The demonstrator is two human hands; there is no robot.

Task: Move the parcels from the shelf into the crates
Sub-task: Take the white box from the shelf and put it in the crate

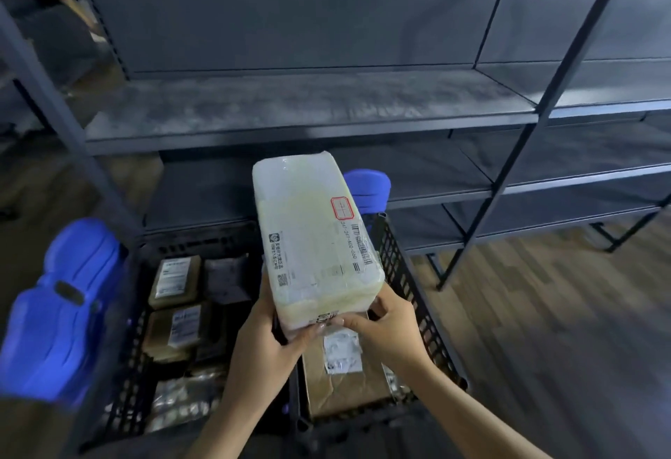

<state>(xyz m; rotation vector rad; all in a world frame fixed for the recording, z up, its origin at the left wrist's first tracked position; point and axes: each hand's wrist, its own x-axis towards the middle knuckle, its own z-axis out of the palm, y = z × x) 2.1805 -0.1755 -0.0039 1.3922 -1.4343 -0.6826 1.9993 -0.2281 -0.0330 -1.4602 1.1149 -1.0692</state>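
— Where have they got to with it?

— The carrying step, I'd say. The white parcel (316,240) is off the shelf (308,110) and in the air. It's held over the two black crates, mostly above the right crate (401,273), near where that meets the left crate (203,240).

— Both hands on it?

— Both. The left hand (268,335) is curled round the near left corner, with the fingers wrapped underneath. The right hand (385,328) pinches the near right corner, thumb on top. They grip only the near end, so the parcel slopes up and away from the person, label side up.

— What's below it?

— A brown parcel (348,386) lies flat in the right crate, right under the hands. The left crate has several small parcels (176,280) packed in already.

— So what next?

— My guess is they lower the far end, level it, and set it down on the brown one. It could go beside it if there's room, which I can't tell from here. It's a long parcel, so it'll want lining up with the crate's walls before the fingers let go.
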